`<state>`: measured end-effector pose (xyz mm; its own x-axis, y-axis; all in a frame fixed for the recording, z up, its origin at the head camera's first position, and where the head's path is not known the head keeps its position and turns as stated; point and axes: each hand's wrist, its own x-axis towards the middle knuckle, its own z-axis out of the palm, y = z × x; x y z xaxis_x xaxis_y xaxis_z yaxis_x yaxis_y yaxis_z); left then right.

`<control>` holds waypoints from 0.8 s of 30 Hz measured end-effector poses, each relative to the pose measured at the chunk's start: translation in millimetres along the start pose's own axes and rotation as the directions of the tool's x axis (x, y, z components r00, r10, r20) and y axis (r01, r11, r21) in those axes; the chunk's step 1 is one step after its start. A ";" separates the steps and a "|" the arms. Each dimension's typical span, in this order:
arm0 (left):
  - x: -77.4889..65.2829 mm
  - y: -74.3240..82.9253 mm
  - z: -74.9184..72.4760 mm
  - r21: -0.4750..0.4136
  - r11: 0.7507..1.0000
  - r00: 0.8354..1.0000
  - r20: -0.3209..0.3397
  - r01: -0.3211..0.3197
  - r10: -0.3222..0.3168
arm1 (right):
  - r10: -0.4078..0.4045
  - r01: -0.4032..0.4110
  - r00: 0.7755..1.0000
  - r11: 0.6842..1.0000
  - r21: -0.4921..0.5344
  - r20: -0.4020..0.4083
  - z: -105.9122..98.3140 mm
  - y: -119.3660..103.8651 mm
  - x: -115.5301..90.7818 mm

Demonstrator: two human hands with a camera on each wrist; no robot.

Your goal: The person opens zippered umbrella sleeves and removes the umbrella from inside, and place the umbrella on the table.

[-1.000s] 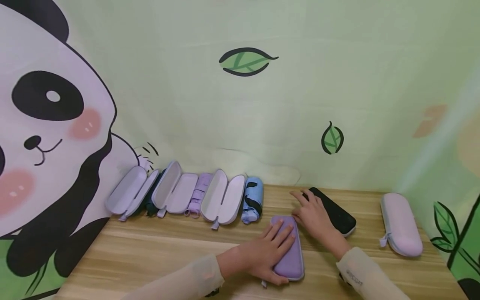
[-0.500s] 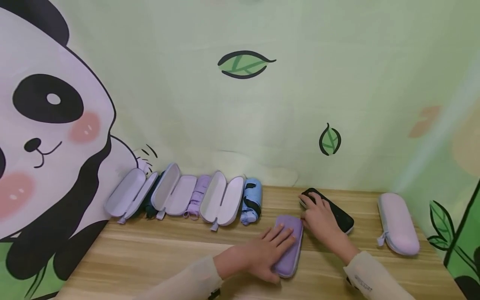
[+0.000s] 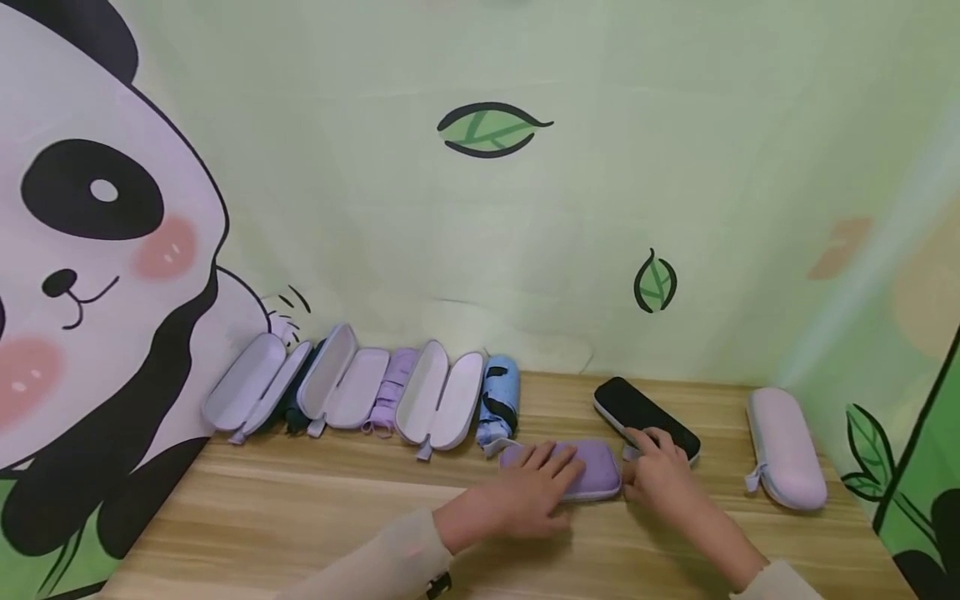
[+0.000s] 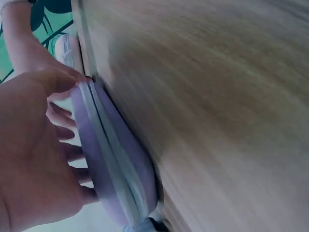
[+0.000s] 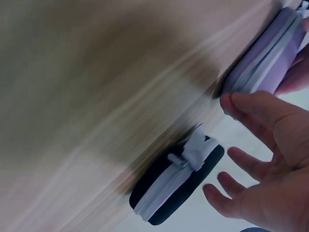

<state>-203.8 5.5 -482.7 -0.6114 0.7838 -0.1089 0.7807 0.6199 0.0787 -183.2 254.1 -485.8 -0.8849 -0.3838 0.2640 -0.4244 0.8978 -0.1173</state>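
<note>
Gap R of blk case [image 3: 643,410]; purple case [image 3: 597,468] blocks L.

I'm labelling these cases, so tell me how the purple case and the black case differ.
Colour: the purple case is light purple, the black case black. Pose: in the head view the purple case lies nearly crosswise, while the black case slants, its far end leftward. Contact: the left hand rests on the purple case, not on the black case. Both are closed, have pale zips and lie on the wooden table.
</note>
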 end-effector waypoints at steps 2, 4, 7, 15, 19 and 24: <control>1.9 0.3 3.8 0.013 0.999 1.000 -0.001 0.032 -0.031 | -0.004 0.002 0.999 0.998 0.059 0.042 -0.5 -4.9 -3.9; 3.6 0.5 8.2 0.034 0.998 0.998 -0.018 0.056 -0.055 | -0.022 0.016 0.998 0.996 0.092 0.066 -0.5 -8.0 -7.1; 5.8 0.9 16.1 0.116 0.991 0.997 -0.053 0.062 -0.056 | -0.066 0.060 0.997 0.991 0.123 0.049 0.8 -8.4 -10.7; 4.9 -3.4 30.5 0.355 0.935 0.992 -0.125 0.020 0.027 | -0.299 0.317 0.942 0.941 0.114 -0.150 7.1 8.9 -8.3; -0.2 -6.3 32.2 0.378 0.925 0.985 -0.146 -0.034 0.096 | -0.338 0.359 0.920 0.930 0.083 -0.199 6.1 16.4 -4.1; -4.2 -10.8 32.5 0.398 0.912 0.968 -0.173 -0.101 0.183 | -0.289 0.308 0.938 0.948 0.077 -0.191 6.3 23.1 1.7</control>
<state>-205.5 -5.8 -515.3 -0.4715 0.8782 0.0808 0.8248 0.4715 -0.3122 -195.7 272.8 -494.1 -0.6708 -0.5782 0.4644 -0.6896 0.7167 -0.1036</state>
